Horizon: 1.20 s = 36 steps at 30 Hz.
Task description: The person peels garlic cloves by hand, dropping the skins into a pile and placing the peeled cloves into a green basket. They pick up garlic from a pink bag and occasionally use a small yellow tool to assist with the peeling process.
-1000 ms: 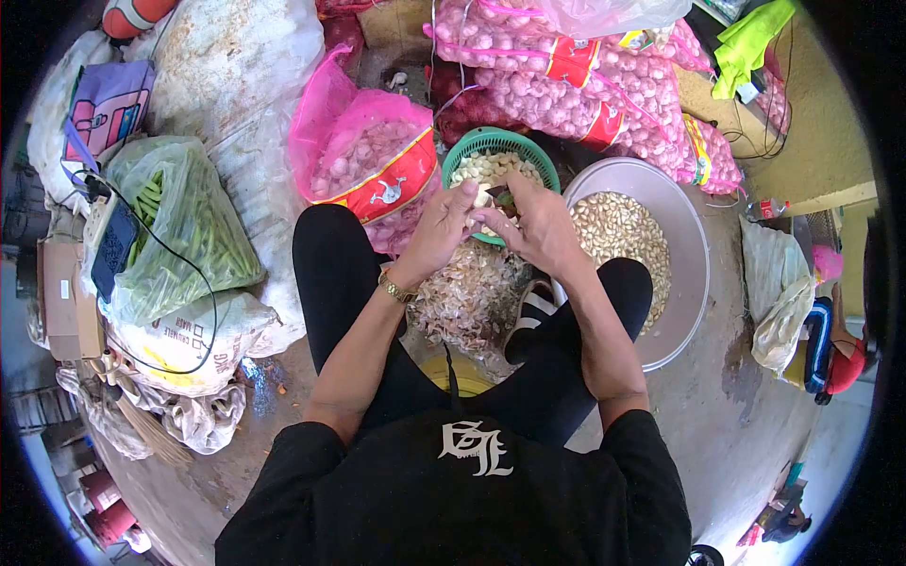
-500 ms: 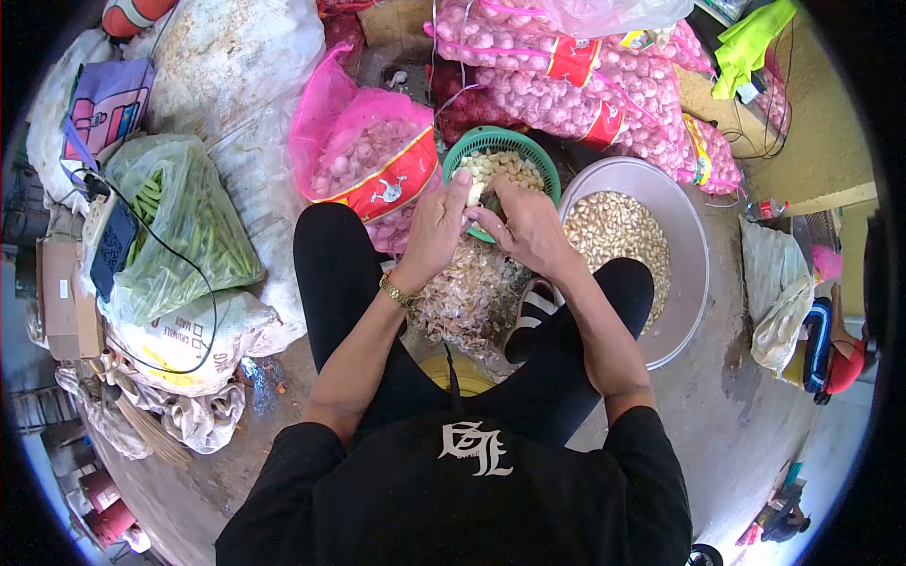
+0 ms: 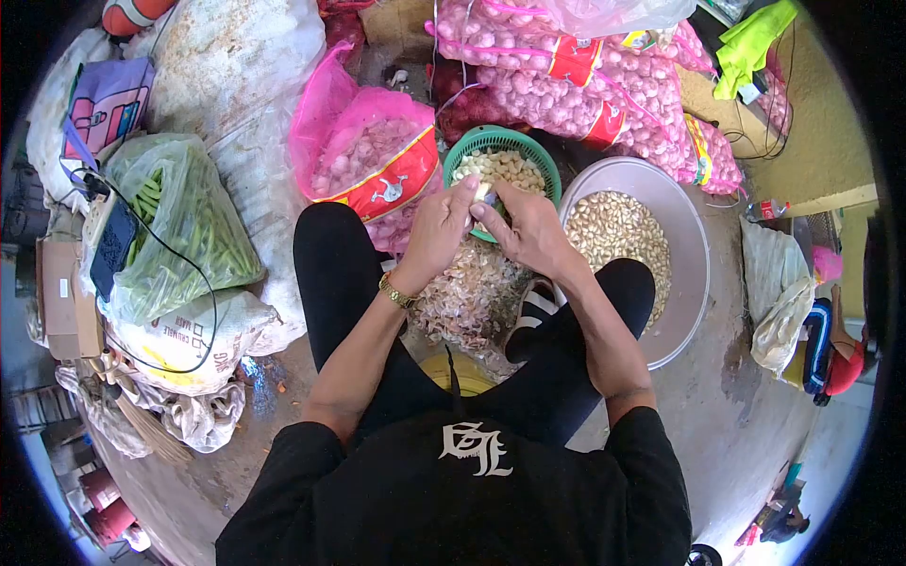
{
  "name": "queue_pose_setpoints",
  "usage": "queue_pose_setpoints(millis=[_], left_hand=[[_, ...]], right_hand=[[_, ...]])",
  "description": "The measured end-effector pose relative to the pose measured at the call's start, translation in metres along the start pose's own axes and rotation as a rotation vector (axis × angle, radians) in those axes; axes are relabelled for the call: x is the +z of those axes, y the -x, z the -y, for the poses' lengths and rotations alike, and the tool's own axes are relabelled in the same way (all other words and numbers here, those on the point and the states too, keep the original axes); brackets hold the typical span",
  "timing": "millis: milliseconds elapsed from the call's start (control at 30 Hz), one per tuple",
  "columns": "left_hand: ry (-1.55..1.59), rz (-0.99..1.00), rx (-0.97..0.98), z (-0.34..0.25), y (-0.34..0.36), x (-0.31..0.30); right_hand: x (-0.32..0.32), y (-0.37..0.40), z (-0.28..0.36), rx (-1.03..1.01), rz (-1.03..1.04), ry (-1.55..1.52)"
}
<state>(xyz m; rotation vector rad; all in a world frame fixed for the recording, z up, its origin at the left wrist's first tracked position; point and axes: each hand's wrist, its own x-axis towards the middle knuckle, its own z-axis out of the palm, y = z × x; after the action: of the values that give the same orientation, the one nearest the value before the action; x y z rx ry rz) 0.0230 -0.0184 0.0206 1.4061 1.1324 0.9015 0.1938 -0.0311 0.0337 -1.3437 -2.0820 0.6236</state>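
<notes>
A pale garlic clove is pinched in the fingertips of my left hand, which wears a gold watch. My right hand is closed against the same clove, thumb toward it; a small greyish edge shows between the hands, too small to name. Both hands are over the near rim of a green basket with peeled garlic cloves in it. Below them lies a heap of garlic skins on the floor between my feet.
To the right stands a wide pale basin of unpeeled cloves. An open pink mesh sack of garlic is at the left, and stacked garlic sacks rise behind. A plastic bag of green pods sits farther left.
My hands have shifted slightly at the basket's near rim, and the fingers have turned around the clove. My right fingers have drawn a little apart from the left. The surroundings look the same.
</notes>
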Motion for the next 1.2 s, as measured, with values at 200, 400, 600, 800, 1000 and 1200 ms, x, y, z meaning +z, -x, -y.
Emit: queue_pose_setpoints(millis=[200,400,600,800,1000,1200], left_hand=[[-0.041,0.078,0.031,0.006,-0.004,-0.006],[0.211,0.293,-0.063,0.006,-0.008,-0.014],[0.276,0.195,-0.119,0.006,-0.007,-0.005],[0.346,0.151,-0.217,0.011,-0.016,-0.011],[0.387,0.177,-0.189,0.006,-0.019,-0.003],[0.382,0.181,-0.188,0.007,-0.024,0.006]], right_hand=[[0.001,0.002,-0.005,-0.045,0.020,-0.023],[-0.001,0.001,-0.003,-0.118,-0.030,0.048],[-0.006,0.001,0.003,-0.197,-0.081,0.173],[-0.016,0.010,-0.004,-0.179,-0.043,0.126],[-0.003,0.029,-0.013,-0.070,0.079,0.199],[-0.014,0.031,-0.004,0.027,0.091,0.079]])
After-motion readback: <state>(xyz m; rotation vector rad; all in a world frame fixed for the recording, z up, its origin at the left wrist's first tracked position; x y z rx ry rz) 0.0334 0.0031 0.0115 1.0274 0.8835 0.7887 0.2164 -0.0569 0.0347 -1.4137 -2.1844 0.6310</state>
